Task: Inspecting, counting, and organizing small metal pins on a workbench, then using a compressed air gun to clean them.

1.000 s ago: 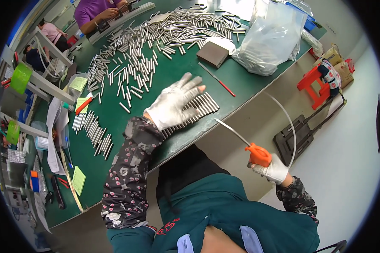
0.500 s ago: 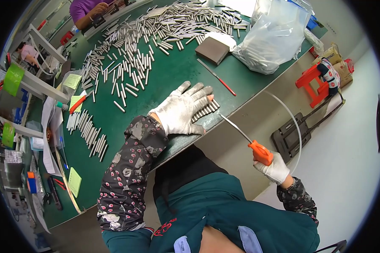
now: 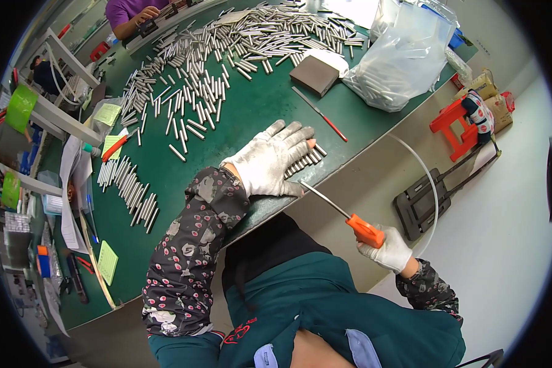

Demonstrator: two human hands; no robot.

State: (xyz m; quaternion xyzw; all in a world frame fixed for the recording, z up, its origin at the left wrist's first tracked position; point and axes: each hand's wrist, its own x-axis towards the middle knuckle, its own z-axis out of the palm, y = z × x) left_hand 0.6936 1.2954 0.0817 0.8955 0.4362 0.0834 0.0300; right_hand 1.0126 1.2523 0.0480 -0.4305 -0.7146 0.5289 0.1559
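Observation:
My left hand [image 3: 273, 156], in a white work glove with bare fingertips, lies flat near the table's front edge. Its stretched fingers cover part of a row of short metal pins [image 3: 305, 161], which shows beside the fingers and thumb. In my gloved right hand [image 3: 391, 250], closed around the handle, is an orange air blow gun [image 3: 367, 231] with a long thin metal nozzle. The nozzle tip points at the table edge, close to my left thumb and the pins. Beyond my left hand lies a file with a red handle [image 3: 332, 127].
Loose metal pins [image 3: 257, 34] are heaped at the back, with aligned rows [image 3: 132, 193] at left. A brown block [image 3: 314, 76] and a plastic bag of pins [image 3: 389, 73] stand back right. A pale hose [image 3: 434, 184] curves beside my right hand. Across the table sits a person in purple [image 3: 124, 17].
My right hand has moved left with the air blow gun, bringing its nozzle tip closer to my left thumb. My left hand remains flat over the pins; the whole view has shifted slightly.

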